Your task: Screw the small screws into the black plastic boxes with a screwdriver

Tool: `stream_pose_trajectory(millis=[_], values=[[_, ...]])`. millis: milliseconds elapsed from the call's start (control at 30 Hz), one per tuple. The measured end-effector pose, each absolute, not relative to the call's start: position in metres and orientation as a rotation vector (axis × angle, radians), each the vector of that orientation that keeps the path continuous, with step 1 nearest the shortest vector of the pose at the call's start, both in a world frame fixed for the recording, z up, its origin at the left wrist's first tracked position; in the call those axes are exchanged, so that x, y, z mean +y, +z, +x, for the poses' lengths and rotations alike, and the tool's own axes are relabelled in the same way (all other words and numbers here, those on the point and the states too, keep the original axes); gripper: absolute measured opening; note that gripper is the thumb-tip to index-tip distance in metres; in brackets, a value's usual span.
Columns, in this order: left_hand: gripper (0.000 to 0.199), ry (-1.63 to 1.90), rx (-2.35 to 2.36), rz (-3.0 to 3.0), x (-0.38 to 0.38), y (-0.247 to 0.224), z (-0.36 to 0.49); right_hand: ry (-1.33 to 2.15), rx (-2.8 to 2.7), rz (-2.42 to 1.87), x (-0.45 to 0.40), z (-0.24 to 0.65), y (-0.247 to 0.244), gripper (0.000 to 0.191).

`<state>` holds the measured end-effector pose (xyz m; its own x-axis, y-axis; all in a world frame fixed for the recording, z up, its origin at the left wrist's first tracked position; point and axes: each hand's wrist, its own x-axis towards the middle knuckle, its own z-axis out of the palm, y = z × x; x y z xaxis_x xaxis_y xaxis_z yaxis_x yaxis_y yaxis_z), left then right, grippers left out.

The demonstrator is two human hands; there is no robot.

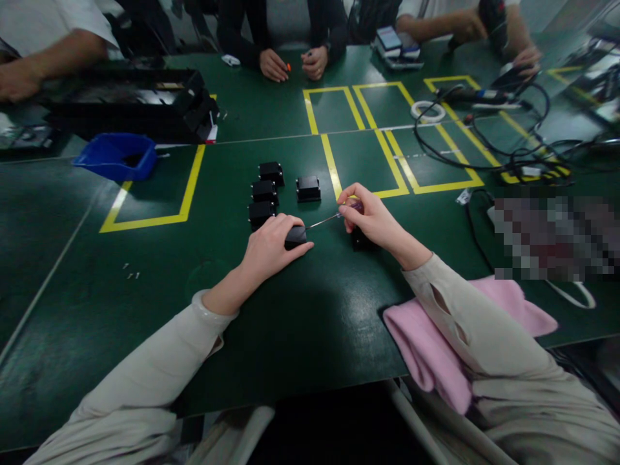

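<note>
On the green table (320, 336), my left hand (274, 245) grips a small black box (296, 237) between thumb and fingers. My right hand (365, 216) is closed around the dark handle of a screwdriver (323, 221), whose thin metal shaft points left and reaches the box. Several similar black boxes stand just beyond my left hand, among them one at the back (270, 173) and one set apart to the right (309, 188). Another black box (361, 239) is partly hidden under my right hand.
A blue scoop-shaped bin (119, 156) and stacked black trays (145, 103) stand at the left. Black cables (484, 155) and a white tape ring (427, 112) lie at the right. Pink cloth (426, 349) lies under my right forearm. People sit across the table.
</note>
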<state>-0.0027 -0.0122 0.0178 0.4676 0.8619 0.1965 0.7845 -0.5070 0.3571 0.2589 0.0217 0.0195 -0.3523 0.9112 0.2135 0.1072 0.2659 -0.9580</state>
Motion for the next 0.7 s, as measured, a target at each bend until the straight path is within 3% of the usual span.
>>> stream_pose_trajectory(millis=[700], values=[[0.035,0.524,1.428,2.492,-0.0126,0.0181,-0.0026,1.216,-1.68,-0.94,0.022,0.2593,0.0195,0.018]])
